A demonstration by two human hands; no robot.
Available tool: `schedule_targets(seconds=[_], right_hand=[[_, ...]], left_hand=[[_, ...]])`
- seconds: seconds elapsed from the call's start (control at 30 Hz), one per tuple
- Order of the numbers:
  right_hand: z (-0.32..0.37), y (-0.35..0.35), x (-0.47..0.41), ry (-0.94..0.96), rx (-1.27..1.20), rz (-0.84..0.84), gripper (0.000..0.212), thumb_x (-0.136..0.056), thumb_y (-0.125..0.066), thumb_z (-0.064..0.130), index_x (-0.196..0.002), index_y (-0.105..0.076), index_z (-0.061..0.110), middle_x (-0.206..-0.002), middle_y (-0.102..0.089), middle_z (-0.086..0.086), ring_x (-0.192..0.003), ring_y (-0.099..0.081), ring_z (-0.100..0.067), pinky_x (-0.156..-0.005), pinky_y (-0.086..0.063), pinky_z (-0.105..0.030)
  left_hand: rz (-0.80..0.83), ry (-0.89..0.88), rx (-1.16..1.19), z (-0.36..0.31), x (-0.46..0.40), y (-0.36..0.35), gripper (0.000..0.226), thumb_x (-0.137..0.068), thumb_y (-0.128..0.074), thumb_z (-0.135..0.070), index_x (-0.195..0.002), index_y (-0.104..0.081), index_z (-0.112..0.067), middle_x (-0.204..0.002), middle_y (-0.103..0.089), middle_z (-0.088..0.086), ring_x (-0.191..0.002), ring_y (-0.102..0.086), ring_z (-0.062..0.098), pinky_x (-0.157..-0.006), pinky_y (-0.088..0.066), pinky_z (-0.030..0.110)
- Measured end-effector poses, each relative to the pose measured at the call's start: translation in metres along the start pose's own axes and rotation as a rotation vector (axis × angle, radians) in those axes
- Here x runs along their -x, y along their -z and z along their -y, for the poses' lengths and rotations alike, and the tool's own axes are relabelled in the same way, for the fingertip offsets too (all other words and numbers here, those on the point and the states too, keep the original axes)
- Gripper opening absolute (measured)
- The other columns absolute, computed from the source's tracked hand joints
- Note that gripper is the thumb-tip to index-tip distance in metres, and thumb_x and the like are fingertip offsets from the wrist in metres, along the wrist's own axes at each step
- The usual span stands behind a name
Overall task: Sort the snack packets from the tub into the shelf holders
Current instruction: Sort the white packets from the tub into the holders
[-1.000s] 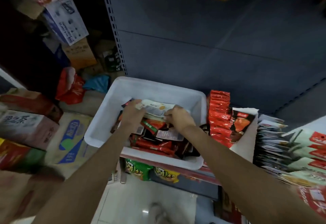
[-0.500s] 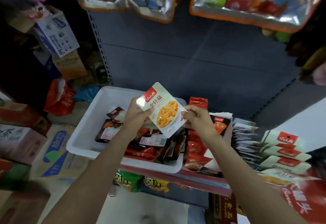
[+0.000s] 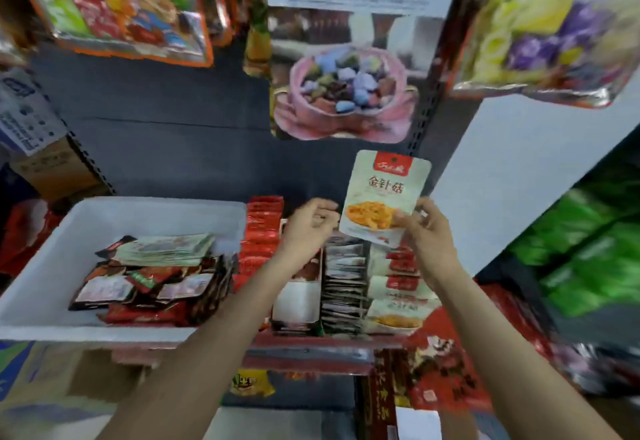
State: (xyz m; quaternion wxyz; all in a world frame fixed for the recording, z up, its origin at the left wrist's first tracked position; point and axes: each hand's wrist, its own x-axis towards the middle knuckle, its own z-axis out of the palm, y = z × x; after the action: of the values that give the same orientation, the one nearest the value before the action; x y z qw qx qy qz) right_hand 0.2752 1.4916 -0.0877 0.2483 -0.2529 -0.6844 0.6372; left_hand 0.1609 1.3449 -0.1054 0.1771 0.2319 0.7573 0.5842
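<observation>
Pale snack packet (image 3: 383, 197) held upright above the shelf holders (image 3: 363, 287).
Pinched at its lower right corner by the right hand (image 3: 427, 231); left hand (image 3: 310, 223) just beside its left edge, fingers loosely curled, gripping nothing. White tub (image 3: 114, 212) of mixed packets at left on the shelf.

Right hand (image 3: 427, 235) pinching a packet (image 3: 384, 193), left hand (image 3: 310, 223) loosely curled, free.
</observation>
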Motion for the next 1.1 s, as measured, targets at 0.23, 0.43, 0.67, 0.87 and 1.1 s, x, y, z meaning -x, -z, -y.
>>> schedule_targets(seconds=[0.23, 0.43, 0.67, 0.87, 1.1], right_hand=[[-0.012, 0.062, -0.015, 0.019, -0.083, 0.111, 0.018, -0.093, -0.051, 0.0, -0.11, -0.046, -0.002, -0.105, -0.069, -0.009, -0.093, -0.068, -0.023, -0.075, -0.057, -0.034], [-0.035, 0.081, -0.02, 0.012, 0.306, 0.148, 0.018, -0.084, -0.064, 0.001, -0.099, -0.059, 0.009, -0.096, -0.067, 0.001, -0.086, -0.062, -0.014, -0.072, -0.053, -0.018], [-0.027, 0.089, -0.029, 0.147, 0.384, 0.164, 0.011, -0.088, -0.061, 0.007, -0.092, -0.06, 0.017, -0.081, -0.06, 0.012, -0.072, -0.056, -0.005, -0.059, -0.047, -0.015], [-0.03, 0.083, -0.03, 0.185, 0.453, 0.136, 0.009, -0.085, -0.063, 0.007, -0.082, -0.059, 0.014, -0.072, -0.056, 0.012, -0.064, -0.048, -0.002, -0.059, -0.039, -0.011], [-0.039, 0.085, -0.022, 0.169, 0.795, 0.219, 0.009, -0.088, -0.057, 0.008, -0.084, -0.059, 0.016, -0.083, -0.065, 0.0, -0.078, -0.059, -0.017, -0.069, -0.049, -0.031]], left_hand=[[-0.012, -0.023, -0.075, -0.011, 0.005, -0.07, 0.041, -0.091, -0.054, -0.001, -0.13, -0.046, -0.012, -0.113, -0.057, 0.001, -0.099, -0.055, 0.007, -0.079, -0.045, 0.009], [-0.052, -0.081, -0.25, -0.017, 0.009, -0.081, 0.017, -0.092, -0.057, -0.014, -0.108, -0.055, -0.019, -0.09, -0.063, -0.009, -0.077, -0.059, -0.004, -0.065, -0.046, 0.006], [-0.028, -0.098, -0.459, -0.021, 0.005, -0.088, 0.008, -0.087, -0.064, -0.013, -0.092, -0.061, -0.018, -0.084, -0.063, -0.01, -0.077, -0.059, 0.002, -0.072, -0.052, 0.022], [-0.074, -0.263, -0.536, -0.031, 0.001, -0.093, 0.005, -0.089, -0.06, -0.012, -0.089, -0.064, -0.015, -0.087, -0.06, -0.005, -0.08, -0.055, 0.008, -0.071, -0.044, 0.021], [0.142, -0.047, -0.769, -0.02, -0.003, -0.096, 0.015, -0.092, -0.057, -0.016, -0.101, -0.068, -0.019, -0.103, -0.066, 0.002, -0.095, -0.061, 0.019, -0.083, -0.052, 0.04]])
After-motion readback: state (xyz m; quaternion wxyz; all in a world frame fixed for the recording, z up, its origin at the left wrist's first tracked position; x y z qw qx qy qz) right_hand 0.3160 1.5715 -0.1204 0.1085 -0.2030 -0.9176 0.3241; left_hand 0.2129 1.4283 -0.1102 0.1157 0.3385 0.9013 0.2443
